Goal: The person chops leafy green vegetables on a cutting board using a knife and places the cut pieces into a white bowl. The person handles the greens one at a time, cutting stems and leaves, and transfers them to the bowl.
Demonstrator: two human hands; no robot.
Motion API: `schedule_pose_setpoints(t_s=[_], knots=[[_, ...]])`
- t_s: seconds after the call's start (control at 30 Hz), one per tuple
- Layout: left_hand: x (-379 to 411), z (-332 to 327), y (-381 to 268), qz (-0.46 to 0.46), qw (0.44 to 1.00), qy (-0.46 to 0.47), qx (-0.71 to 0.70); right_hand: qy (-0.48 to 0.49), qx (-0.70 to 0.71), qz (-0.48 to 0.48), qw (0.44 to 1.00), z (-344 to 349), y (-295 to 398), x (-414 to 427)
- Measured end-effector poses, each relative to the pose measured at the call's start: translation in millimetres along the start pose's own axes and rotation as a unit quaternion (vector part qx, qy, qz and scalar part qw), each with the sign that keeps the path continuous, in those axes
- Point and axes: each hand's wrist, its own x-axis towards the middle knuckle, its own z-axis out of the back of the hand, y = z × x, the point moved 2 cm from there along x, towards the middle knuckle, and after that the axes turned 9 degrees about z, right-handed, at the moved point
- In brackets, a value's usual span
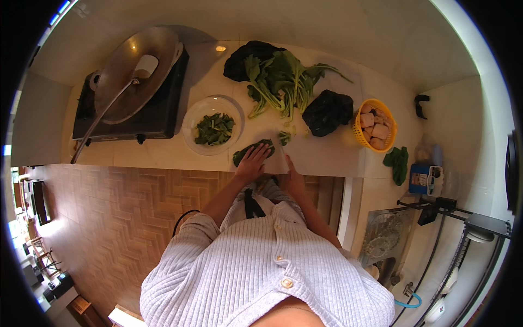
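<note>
Near the counter's front edge, my left hand [252,162] presses down on a bunch of dark green leaves [241,156]. A knife [282,152] is in my right hand [292,175], its blade pointing away from me and one finger stretched along it. Cut green pieces [284,137] lie just beyond the blade tip. To the left of my hands stands a clear bowl [190,139] with chopped greens [215,129] in it. Whole leafy greens with long stalks [286,83] are heaped farther back. The knife handle is hidden by my right hand.
A wok [118,98] with a long-handled spatula [146,66] sits on a black gas stove [163,122] at left. Black plastic bags [329,112] flank the greens. A yellow basket [361,137] holds pale meat chunks [380,131]. The sink [386,233] is at right.
</note>
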Motion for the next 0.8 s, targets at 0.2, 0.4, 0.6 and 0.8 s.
schedule_pose_setpoints(t_s=[0.2, 0.4, 0.6, 0.8], knots=[[7.2, 5.1, -2.4, 0.06, 0.993, -0.037, -0.093, -0.046, 0.025, 0.12, 0.991, 9.7, 11.1, 1.2], [25.0, 9.1, 2.9, 0.136, 0.972, -0.081, -0.171, -0.012, 0.081, 0.091, 0.993, 1.3, 4.3, -13.2], [35.3, 4.1, 25.3, 0.246, 0.907, -0.101, -0.328, -0.006, 0.091, 0.092, 0.992, 5.6, 8.7, -11.4], [42.2, 7.1, 27.4, 0.295, 0.911, -0.136, -0.253, 0.05, 0.048, 0.059, 0.996, 2.7, 11.7, -3.5]])
